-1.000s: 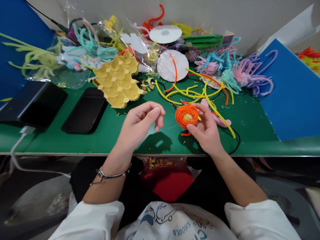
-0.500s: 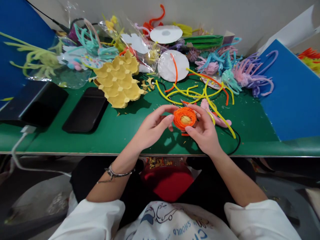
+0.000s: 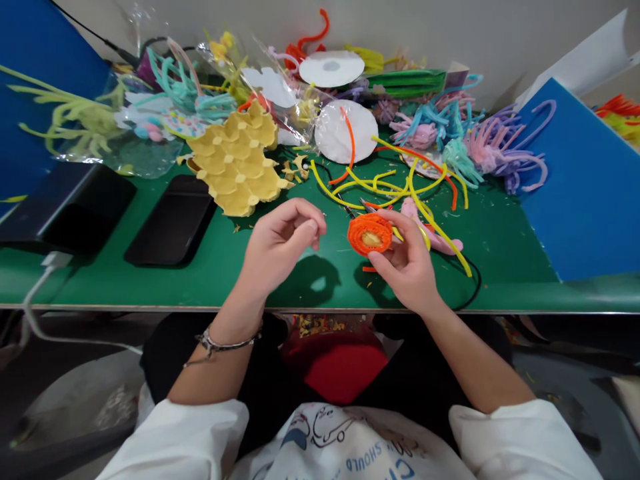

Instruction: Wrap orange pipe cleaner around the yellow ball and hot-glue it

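Right now a round orange fuzzy piece (image 3: 370, 235), with a pale yellow middle, is held up above the near part of the green table (image 3: 505, 263). The right hand (image 3: 413, 267) grips it by its right side, fingers behind the top edge and thumb at the lower edge. Apart from it, to its left, the left hand (image 3: 280, 243) is curled narrow, thumb close to the fingertips; whether anything small is pinched there, I cannot tell.

Just beyond the orange piece lie loose yellow strips (image 3: 425, 212) and a pink-handled tool (image 3: 450, 245), partly hidden by the right hand. An orange strip (image 3: 351, 137) crosses a white disc (image 3: 327, 137) farther back. Left of that sits a torn yellow egg carton (image 3: 235, 163), touching a flat black case (image 3: 167, 223); a bigger black box (image 3: 70, 207) stands farther left.
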A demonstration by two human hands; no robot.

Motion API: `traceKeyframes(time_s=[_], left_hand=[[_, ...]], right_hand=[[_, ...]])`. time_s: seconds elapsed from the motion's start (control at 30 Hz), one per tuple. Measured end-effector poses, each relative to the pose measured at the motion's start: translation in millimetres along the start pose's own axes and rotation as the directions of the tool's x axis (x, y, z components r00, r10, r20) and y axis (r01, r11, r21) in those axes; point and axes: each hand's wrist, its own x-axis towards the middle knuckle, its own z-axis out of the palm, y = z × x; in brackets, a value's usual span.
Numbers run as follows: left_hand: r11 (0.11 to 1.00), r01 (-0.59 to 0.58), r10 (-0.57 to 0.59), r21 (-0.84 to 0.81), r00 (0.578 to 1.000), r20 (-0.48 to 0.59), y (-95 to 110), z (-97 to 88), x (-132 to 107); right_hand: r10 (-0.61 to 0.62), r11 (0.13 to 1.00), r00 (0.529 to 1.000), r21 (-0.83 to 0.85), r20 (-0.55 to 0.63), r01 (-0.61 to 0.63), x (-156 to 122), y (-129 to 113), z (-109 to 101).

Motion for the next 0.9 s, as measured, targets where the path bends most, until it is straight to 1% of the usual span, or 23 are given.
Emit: traceKeyframes(time_s=[0.13,0.23,0.3,0.37,0.43,0.53,0.63,0.7,0.73,0.83,0.9], left_hand=[[0.999,-0.005,0.008,-0.053,0.998,0.055,0,-3.7,-1],[0.987,0.004,0.009,-0.16,0.997,0.08,-4,-3.7,-3],[0.976,0.0,0.019,-0.219,0.996,0.083,-7,-4.2,-3],[0.972,-0.003,0.02,-0.235,0.997,0.069,-10,-4.6,-3],[0.97,-0.012,0.025,-0.242,0.999,0.048,-10,-4.5,-3],[0.96,-0.041,0.053,-0.278,0.998,0.037,-7,-3.2,-2],[0.956,-0.012,0.025,-0.295,0.999,0.039,-3,-1.4,-2],[0.953,0.013,0.001,-0.303,0.999,0.046,-1,-0.3,-2],[0.947,0.007,0.01,-0.321,0.999,0.052,0,0.1,-2],[0.931,-0.031,0.074,-0.363,0.992,0.107,-1,0.1,-2],[0.941,-0.047,0.109,-0.337,0.98,0.168,-1,-1.4,-4]], right_hand=[[-0.022,0.998,1.0,0.054,0.017,0.021,0,2,0],[-0.02,0.997,1.0,0.075,0.018,0.019,0,2,1],[0.002,0.997,1.0,0.071,0.009,-0.003,0,0,1],[0.034,0.997,0.999,0.072,0.002,-0.034,0,-4,1],[0.071,0.992,0.997,0.102,0.004,-0.071,0,-8,1],[0.089,0.981,0.996,0.173,0.013,-0.09,0,-12,3],[0.112,0.97,0.993,0.213,0.034,-0.117,1,-13,3],[0.154,0.958,0.986,0.233,0.061,-0.164,2,-12,3],[0.176,0.95,0.982,0.248,0.074,-0.189,2,-11,2],[0.236,0.921,0.967,0.295,0.098,-0.255,4,-7,2],[0.273,0.902,0.957,0.321,0.095,-0.289,5,-5,1]])
